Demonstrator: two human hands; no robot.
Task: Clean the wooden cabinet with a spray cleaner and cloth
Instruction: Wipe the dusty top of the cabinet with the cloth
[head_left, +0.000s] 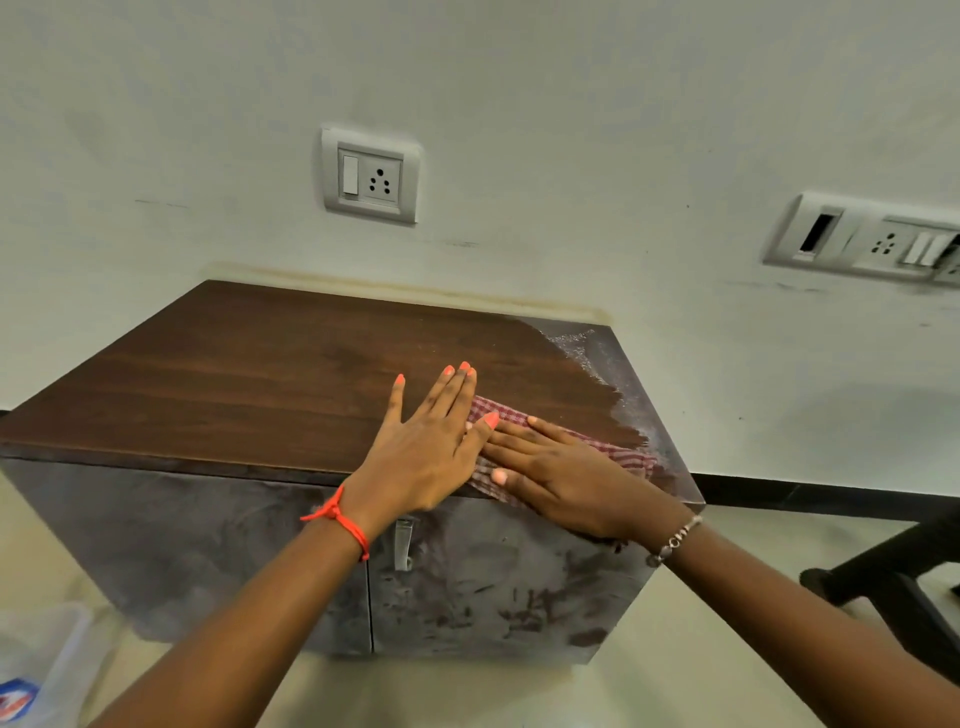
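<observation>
A low wooden cabinet (249, 374) stands against the wall; its dark top looks wiped, while a grey dusty strip runs along the right edge. A red-and-white checked cloth (506, 415) lies flat on the top near the front right corner. My right hand (566, 473) presses flat on the cloth with fingers spread. My left hand (431, 441) lies flat beside it, its thumb overlapping the cloth's left edge. The cabinet's front doors are smeared with grey dust. A blurred translucent bottle with a blue label (31, 680), perhaps the spray cleaner, sits at the bottom left.
Two wall socket plates sit above the cabinet, one at the centre (370, 175) and one at the right (872, 240). A metal handle (402, 543) hangs on the cabinet's front. Dark furniture legs (893, 577) stand on the pale floor at the right.
</observation>
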